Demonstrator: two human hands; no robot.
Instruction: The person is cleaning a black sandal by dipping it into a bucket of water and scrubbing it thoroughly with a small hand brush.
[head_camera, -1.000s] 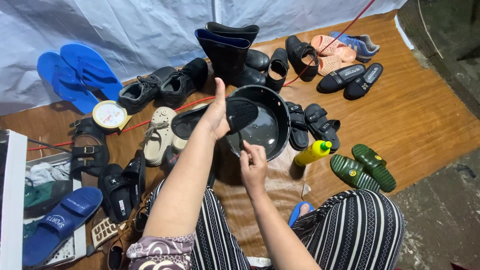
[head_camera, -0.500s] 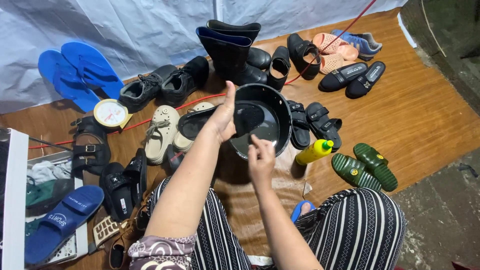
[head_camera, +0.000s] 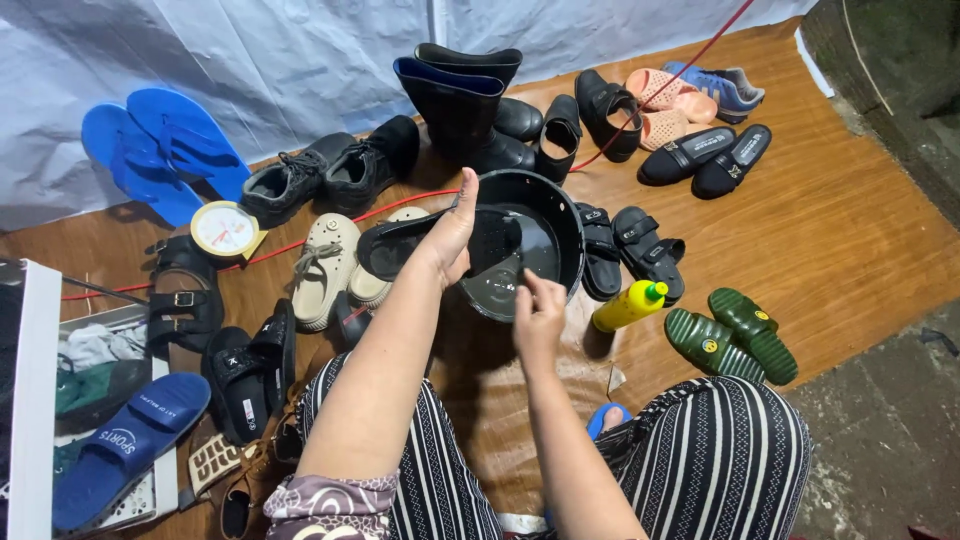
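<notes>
- Black slipper (head_camera: 420, 243) is held over the black basin (head_camera: 545, 205), toe end inside the bowl, heel sticking out left above the cream shoes (head_camera: 325, 265).
- Basin sits on the wooden floor (head_camera: 850, 240), ringed by footwear; a little water shows at its bottom.
- Left hand (head_camera: 452, 232): arm stretches forward from lower left, forearm nearly straight, fingers wrapped around the slipper's middle, thumb pointing up. Closed grip on it.
- Right hand (head_camera: 538, 318): arm comes up from bottom centre, wrist bent, fingers curled loosely at the basin's near rim. Whether it pinches anything, cannot tell.
- Yellow bottle (head_camera: 626, 306) with green cap lies just right of the basin, near the right hand.
- Green sandals (head_camera: 732, 334) lie further right, black strap sandals (head_camera: 630, 250) touch the basin's right side.
- Black boots (head_camera: 462, 100) stand behind the basin.
- Striped trousers (head_camera: 720, 460) cover the person's knees at the bottom.
</notes>
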